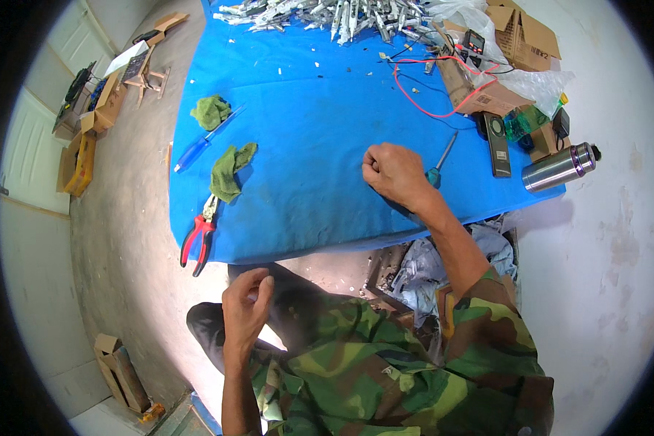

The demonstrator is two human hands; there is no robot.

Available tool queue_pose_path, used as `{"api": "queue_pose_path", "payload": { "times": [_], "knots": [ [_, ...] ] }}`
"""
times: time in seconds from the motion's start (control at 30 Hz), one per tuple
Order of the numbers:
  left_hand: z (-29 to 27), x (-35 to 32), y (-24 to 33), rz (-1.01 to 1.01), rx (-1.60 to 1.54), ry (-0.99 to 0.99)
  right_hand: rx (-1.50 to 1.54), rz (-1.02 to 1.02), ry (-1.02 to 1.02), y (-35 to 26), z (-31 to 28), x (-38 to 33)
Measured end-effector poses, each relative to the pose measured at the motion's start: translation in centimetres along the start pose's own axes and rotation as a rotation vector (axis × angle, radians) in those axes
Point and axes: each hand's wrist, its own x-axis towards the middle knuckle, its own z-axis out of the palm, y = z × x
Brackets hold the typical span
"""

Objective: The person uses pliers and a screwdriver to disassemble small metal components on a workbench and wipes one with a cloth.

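Note:
My right hand rests closed on the blue-covered table, its fingers curled under, so anything inside them is hidden. Just beside its wrist lies a screwdriver with a teal handle, its shaft pointing away. Off the table's front edge, my left hand hovers over my lap with fingers and thumb curled together; whether it holds something small cannot be made out. Nearest to it are red-and-black pliers, handles overhanging the edge, jaws at a green cloth. Farther back lie a blue-handled screwdriver and another green cloth.
A heap of silvery slim parts covers the table's far end. At right stand a steel flask, a dark handheld device, a cardboard box and a pink-red cable. Crumpled fabric sits below the table edge.

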Motion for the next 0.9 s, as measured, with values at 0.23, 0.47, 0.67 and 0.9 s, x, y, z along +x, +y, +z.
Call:
{"api": "queue_pose_path", "payload": {
  "times": [0.23,0.47,0.67,0.9],
  "knots": [
    [0.4,3.5,2.2,0.064,0.009,-0.006,0.166,0.221,0.173,-0.2,-6.8,-4.3],
    [1.1,8.0,1.7,0.138,-0.104,-0.004,-0.018,0.762,0.29,11.9,-13.4,-20.3],
    [2.8,10.4,0.0,0.144,-0.043,0.012,-0.566,1.278,0.307,21.5,-10.2,-42.8],
    [2.5,11.6,-2.7,0.187,-0.102,0.063,-0.331,1.258,0.426,21.6,-9.9,-43.8]
  ]
}}
